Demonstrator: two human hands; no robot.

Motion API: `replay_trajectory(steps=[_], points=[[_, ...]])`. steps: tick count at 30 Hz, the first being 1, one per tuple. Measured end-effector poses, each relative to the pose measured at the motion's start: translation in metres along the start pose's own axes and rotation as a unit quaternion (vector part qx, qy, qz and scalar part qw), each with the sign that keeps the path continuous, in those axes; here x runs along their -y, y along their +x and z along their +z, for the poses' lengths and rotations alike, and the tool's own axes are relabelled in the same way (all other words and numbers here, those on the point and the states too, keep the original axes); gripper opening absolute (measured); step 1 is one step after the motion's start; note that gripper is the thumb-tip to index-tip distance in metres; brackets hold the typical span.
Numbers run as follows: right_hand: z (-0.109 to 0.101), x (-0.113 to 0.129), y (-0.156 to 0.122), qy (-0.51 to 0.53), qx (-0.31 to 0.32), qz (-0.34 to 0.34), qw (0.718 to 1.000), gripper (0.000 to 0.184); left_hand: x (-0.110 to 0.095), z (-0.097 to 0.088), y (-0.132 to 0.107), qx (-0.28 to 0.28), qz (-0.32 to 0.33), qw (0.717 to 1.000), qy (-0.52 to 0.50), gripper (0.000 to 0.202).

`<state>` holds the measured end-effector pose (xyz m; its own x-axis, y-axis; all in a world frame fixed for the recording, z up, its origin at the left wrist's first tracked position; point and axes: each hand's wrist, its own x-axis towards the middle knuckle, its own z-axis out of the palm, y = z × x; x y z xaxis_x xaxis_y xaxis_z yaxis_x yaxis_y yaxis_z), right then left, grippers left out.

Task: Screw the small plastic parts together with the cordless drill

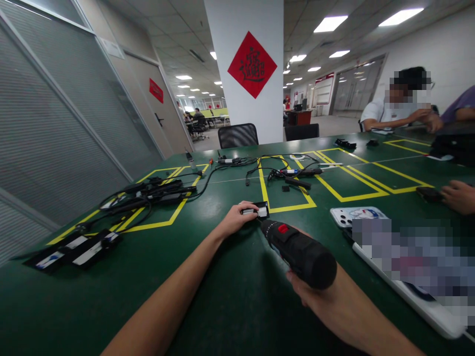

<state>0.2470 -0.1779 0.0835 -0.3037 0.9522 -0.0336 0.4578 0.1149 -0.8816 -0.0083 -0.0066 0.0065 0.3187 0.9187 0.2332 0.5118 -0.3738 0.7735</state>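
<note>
My right hand point(302, 291) is wrapped round a black cordless screwdriver point(299, 249) with a red switch, its tip pointing at a small black-and-white device point(260, 211) on the green table point(222, 296). My left hand point(237, 217) is closed on that small device and holds it down on the table, just left of the tool's tip. Most of my right hand's fingers are hidden under the tool body.
A tangle of black cables and adapters point(156, 193) lies at the left, with flat black units point(77, 249) nearer. More small parts point(297, 175) sit past the yellow tape lines. A white phone point(356, 216) lies at the right. Another person's hand point(460, 196) rests at the right edge; people sit at the far right.
</note>
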Motion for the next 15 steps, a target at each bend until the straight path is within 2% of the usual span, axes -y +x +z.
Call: replay_trajectory(steps=[15], points=[[0.0034, -0.0025, -0.0007, -0.020, -0.012, 0.006, 1.000, 0.060, 0.0022, 0.0015, -0.0001, -0.007, 0.009, 1.000, 0.007, 0.029]])
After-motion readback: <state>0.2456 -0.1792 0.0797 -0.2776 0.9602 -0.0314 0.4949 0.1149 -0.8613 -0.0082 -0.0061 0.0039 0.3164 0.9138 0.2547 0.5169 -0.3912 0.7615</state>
